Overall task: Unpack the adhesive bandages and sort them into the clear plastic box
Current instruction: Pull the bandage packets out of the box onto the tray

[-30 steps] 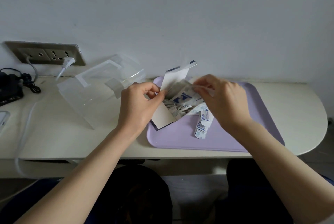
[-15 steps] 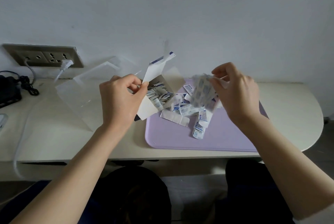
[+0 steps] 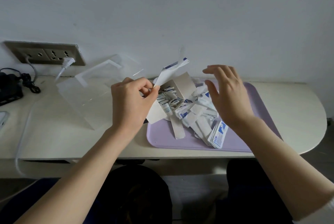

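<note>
The adhesive bandages lie in a loose heap of white and blue wrappers on the left part of the lilac tray, some overlapping, one long strip pointing toward the tray's near edge and a small stack with blue print at the heap's near right. More wrapped bandages sit inside the open carton, a small white cardboard box tilted with its mouth toward the heap, its flap standing up behind it. The left hand has its grip closed on the carton, thumb and forefinger pinching the near edge by the flap while the rest of the hand covers the carton's left side. The carton hangs over the tray's left rim; whether it touches the tray cannot be told. The right hand hovers above the heap with its grip open, fingers spread and slightly curled, holding nothing.

The clear plastic box stands on the bench just left of the left hand, with its transparent lid raised behind it; no bandage shows inside. The tray rests on the bench, its near rim close to the bench's front edge. On the wall behind the box is a socket plate with a white plug in it and a grey cable running down. A dark device with coiled black cord sits at the bench's far left
</note>
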Tool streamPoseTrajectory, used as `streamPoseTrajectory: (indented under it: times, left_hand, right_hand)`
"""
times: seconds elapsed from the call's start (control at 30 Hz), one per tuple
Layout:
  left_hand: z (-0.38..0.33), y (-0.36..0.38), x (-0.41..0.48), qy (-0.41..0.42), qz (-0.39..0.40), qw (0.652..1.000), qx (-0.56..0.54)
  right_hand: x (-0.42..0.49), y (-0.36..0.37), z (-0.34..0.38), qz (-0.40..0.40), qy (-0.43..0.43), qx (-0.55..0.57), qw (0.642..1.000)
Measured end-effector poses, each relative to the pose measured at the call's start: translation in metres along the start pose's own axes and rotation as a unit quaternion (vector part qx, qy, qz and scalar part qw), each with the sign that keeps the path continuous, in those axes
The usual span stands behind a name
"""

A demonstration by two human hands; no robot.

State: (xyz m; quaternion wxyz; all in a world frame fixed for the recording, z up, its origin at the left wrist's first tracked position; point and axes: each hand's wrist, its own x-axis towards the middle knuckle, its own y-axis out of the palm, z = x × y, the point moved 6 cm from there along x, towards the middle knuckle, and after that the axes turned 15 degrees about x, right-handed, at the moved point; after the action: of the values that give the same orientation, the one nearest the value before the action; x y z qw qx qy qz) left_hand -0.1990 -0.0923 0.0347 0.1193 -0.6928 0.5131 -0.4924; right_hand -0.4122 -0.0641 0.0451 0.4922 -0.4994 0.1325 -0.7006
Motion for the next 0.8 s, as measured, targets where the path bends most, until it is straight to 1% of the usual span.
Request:
streamPoseTrajectory:
  times: [0.07,0.13,0.23,0.3,0.37,0.43,0.5,0.57,0.67,0.73,0.8]
  left_hand:
    - [-0.002,0.002,-0.002,-0.002,0.005,1.000,-0.008]
    - [-0.006,0.003,-0.003,0.000,0.010,1.000,-0.017]
    - [-0.012,0.006,-0.007,0.010,0.026,0.999,-0.033]
    - [-0.016,0.008,-0.010,0.024,0.033,0.998,-0.037]
    - [-0.018,0.010,-0.013,0.034,0.037,0.998,-0.037]
    - [-0.017,0.010,-0.012,0.035,0.036,0.998,-0.040]
    - [-0.016,0.010,-0.011,0.032,0.038,0.998,-0.046]
    - [-0.016,0.012,-0.011,0.019,0.053,0.997,-0.056]
    - [-0.018,0.015,-0.013,0.013,0.068,0.995,-0.069]
    - [-0.019,0.014,-0.013,0.017,0.062,0.996,-0.065]
    - [-0.015,0.011,-0.009,0.024,0.044,0.998,-0.047]
  right_hand:
    - [-0.003,0.003,0.017,0.012,-0.013,0.063,0.998]
    - [-0.007,0.013,0.033,0.072,-0.030,0.089,0.993]
    - [-0.017,0.037,0.034,0.174,0.011,0.040,0.984]
    - [-0.021,0.046,0.030,0.197,0.021,0.013,0.980]
    - [-0.021,0.049,0.036,0.182,-0.018,0.002,0.983]
    - [-0.019,0.047,0.040,0.149,-0.047,-0.006,0.988]
    - [-0.018,0.051,0.038,0.166,-0.025,-0.006,0.986]
    - [-0.020,0.056,0.031,0.184,-0.022,-0.015,0.983]
    - [-0.019,0.058,0.036,0.181,-0.060,-0.023,0.981]
    - [-0.016,0.055,0.039,0.150,-0.084,-0.035,0.984]
    - [-0.012,0.048,0.040,0.112,-0.073,-0.022,0.991]
